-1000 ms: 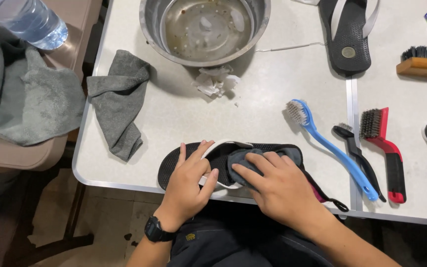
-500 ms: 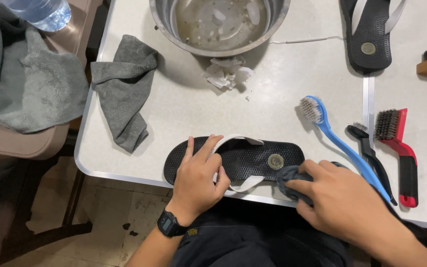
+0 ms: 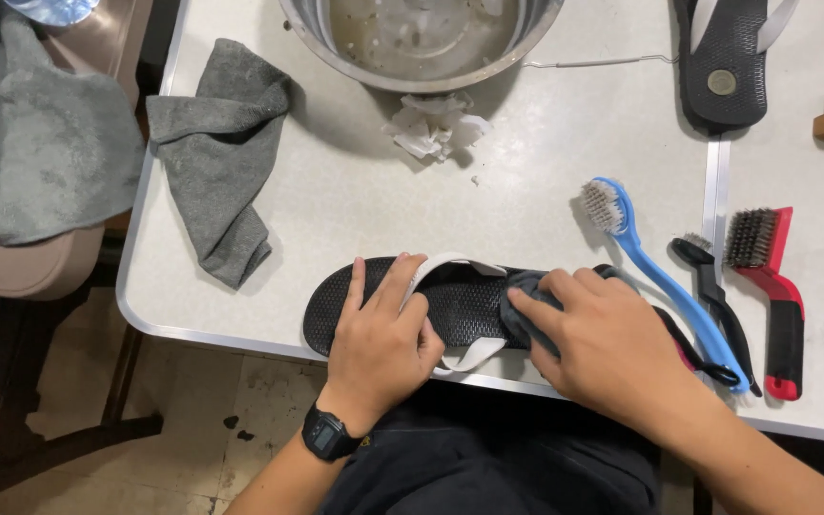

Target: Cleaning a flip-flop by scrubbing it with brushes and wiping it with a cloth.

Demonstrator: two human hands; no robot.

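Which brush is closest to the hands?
The blue brush with white bristles. It lies right beside the right hand; the black brush and red brush lie farther out.
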